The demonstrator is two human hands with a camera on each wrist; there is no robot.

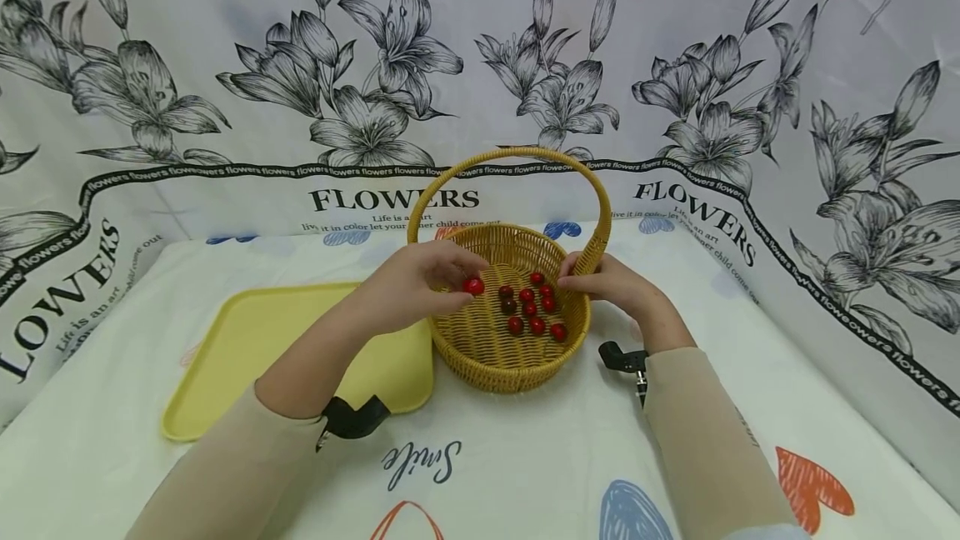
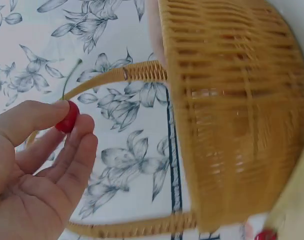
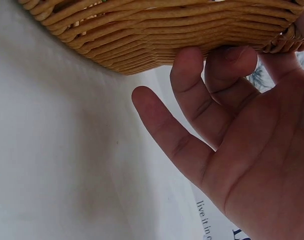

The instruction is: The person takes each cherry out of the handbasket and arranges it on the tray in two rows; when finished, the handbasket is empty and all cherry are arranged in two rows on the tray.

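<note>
Pinching a red berry (image 1: 473, 285), the left hand (image 1: 411, 283) hovers over the basket (image 1: 480, 357); right hand (image 1: 611, 283) steadies its rim.

The right wrist view cuts off the basket (image 3: 157, 35) at the top edge, hiding its contents, and the right hand (image 3: 242, 145) runs past the right edge.
</note>
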